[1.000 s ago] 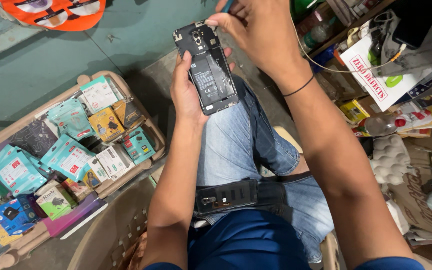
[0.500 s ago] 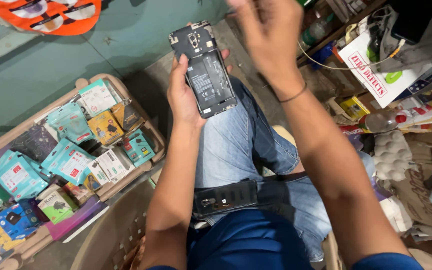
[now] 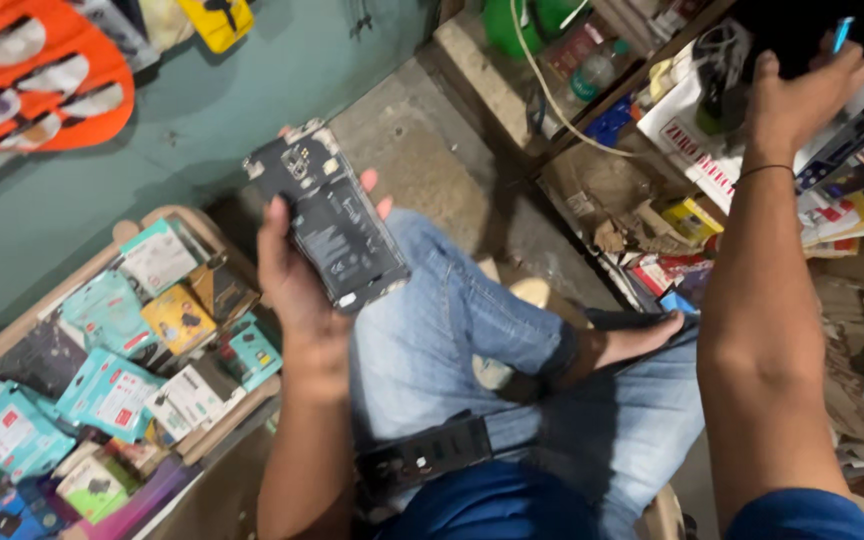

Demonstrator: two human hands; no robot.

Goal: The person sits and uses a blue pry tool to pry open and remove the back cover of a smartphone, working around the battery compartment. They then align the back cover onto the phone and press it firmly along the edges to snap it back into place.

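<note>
My left hand [image 3: 297, 275] grips an opened smartphone [image 3: 337, 220] with its back cover off, so the dark battery and circuit board show. It is held above my left knee, tilted. My right hand [image 3: 797, 100] is stretched far out to the upper right, over a cluttered shelf, and holds a thin blue-tipped tool [image 3: 842, 32] between its fingers. A black band circles that wrist. A second black phone part [image 3: 422, 455] lies across my lap on the blue jeans.
A wooden tray [image 3: 12, 335] at the left holds several teal, yellow and white accessory boxes. At the right a low shelf [image 3: 642, 200] is piled with papers, small boxes and cables. A green bottle [image 3: 512, 25] stands at the top. The floor is bare concrete.
My right hand has left the phone and swung out to the right shelf with the blue tool. The left hand still holds the phone, now lower in view.
</note>
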